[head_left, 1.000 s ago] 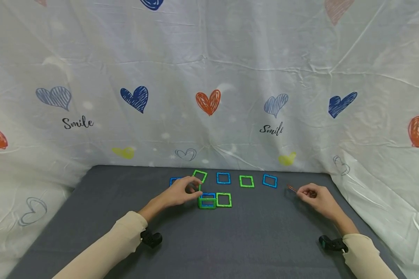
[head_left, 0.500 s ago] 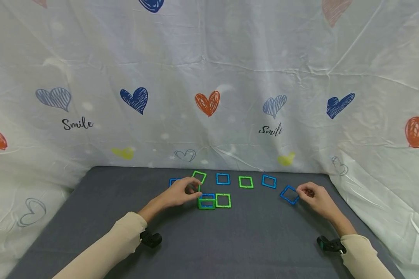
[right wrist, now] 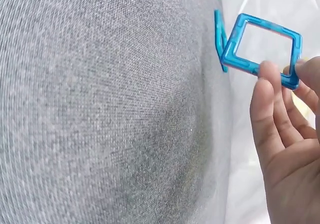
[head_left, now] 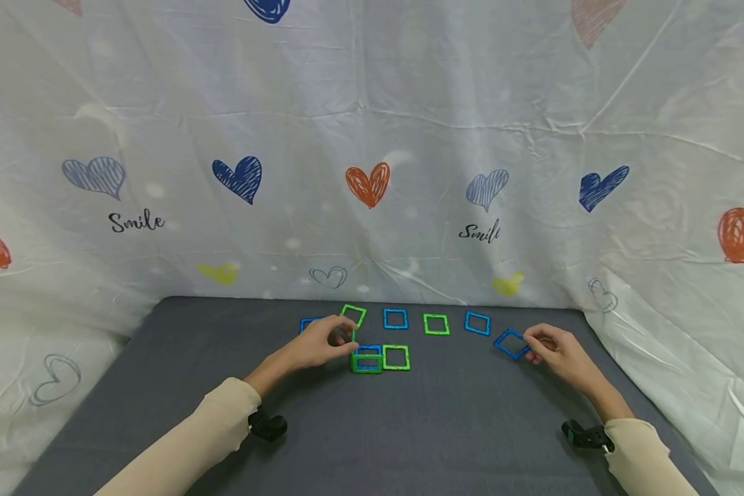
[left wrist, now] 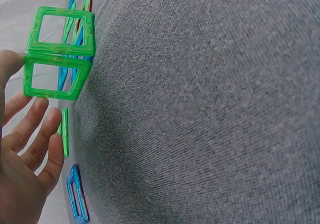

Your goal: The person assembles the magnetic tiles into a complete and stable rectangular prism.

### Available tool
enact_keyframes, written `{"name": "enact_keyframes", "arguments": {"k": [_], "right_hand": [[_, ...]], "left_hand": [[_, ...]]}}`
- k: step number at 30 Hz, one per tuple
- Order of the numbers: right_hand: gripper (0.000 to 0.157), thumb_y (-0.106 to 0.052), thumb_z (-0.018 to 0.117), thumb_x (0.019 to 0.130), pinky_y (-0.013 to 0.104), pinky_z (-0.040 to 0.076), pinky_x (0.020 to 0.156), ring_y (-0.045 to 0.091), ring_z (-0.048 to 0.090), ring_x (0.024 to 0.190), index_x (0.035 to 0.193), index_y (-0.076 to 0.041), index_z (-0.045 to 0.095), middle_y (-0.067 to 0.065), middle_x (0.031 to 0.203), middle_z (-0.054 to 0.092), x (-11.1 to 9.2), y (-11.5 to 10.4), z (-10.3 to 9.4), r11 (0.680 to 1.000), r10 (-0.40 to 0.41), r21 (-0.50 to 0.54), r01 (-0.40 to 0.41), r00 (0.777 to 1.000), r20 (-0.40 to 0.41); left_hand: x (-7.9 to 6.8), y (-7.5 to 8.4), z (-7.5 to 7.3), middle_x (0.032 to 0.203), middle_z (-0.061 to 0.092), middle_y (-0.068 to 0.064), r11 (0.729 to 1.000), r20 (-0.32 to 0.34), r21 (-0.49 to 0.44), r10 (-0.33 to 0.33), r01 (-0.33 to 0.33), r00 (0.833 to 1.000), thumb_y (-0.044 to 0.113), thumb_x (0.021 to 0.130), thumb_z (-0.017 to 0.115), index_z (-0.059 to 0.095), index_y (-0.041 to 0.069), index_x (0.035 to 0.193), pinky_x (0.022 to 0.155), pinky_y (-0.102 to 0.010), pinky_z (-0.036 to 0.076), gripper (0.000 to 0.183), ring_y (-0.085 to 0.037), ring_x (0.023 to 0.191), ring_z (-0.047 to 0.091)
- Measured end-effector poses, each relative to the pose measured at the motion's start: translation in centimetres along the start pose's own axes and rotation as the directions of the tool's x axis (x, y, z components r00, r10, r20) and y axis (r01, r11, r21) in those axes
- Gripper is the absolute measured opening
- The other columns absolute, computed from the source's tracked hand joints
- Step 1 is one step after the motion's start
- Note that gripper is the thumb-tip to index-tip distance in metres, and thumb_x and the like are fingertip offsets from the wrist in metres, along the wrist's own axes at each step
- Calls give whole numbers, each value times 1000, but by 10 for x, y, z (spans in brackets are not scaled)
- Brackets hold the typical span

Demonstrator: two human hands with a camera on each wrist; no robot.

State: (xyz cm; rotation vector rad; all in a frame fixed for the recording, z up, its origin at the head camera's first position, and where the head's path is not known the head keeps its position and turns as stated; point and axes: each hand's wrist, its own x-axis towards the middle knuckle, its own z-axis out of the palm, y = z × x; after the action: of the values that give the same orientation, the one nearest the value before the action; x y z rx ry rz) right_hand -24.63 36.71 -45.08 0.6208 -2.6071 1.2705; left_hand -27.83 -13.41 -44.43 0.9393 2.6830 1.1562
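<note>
My left hand [head_left: 319, 342] pinches an upright green square magnetic tile [left wrist: 52, 94] between thumb and fingers. Beside that tile, in the left wrist view, is another green tile [left wrist: 67, 49] joined along an edge. In the head view, a green tile [head_left: 367, 356] stands in front of a blue one [head_left: 368, 346], and a flat green tile [head_left: 397, 347] adjoins them on the right. Off to the right, my right hand [head_left: 558, 351] holds a blue square magnetic tile [right wrist: 234, 41] by one corner, raised and tilted, thumb against fingers.
Along the back of the grey table [head_left: 446, 427] lie loose square tiles: a blue one [head_left: 395, 327], a green one [head_left: 436, 333], another blue one [head_left: 477, 333] and a green one [head_left: 355, 308]. A blue tile [head_left: 310, 319] is partly hidden behind my left hand. A heart-printed curtain [head_left: 421, 255] hangs behind.
The right hand has turned the blue tile from edge-on to face-on, then shifted it slightly left while its fingers changed their hold. My left hand has stayed at the green tiles.
</note>
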Motion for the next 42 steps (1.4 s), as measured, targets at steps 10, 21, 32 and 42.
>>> {"name": "enact_keyframes", "arguments": {"k": [10,21,32,42], "right_hand": [[11,8,62,99,34,57,63,28,69,75,108,13,61,20,89,67,0,-1,2,998,-34,56,32,999,27],[12,11,68,93,31,58,64,26,70,76,105,12,66,25,89,68,0,2,7,984,-60,169,61,998,-14],[13,14,67,92,31,59,66,26,71,76,105,16,65,30,92,66,3,0,17,962,-71,259,80,996,-45],[14,11,68,93,32,59,67,23,72,77,106,14,67,24,93,69,9,-6,27,957,-64,281,72,997,-38]], "left_hand": [[0,-2,1,117,63,-9,1000,-2,-2,-6,6,1000,27,100,69,61,0,132,82,-39,54,42,-20,95,65],[-2,-3,0,117,63,-9,1000,0,-9,8,-8,1000,27,100,69,62,0,131,82,-38,54,42,-20,96,66],[-2,-1,0,118,63,-9,1000,4,-10,15,-15,1000,27,101,68,61,0,133,82,-39,54,43,-21,96,66],[-1,-2,0,118,63,-10,1000,3,-6,12,-12,1000,27,101,68,61,0,133,82,-39,54,42,-20,96,66]]}}
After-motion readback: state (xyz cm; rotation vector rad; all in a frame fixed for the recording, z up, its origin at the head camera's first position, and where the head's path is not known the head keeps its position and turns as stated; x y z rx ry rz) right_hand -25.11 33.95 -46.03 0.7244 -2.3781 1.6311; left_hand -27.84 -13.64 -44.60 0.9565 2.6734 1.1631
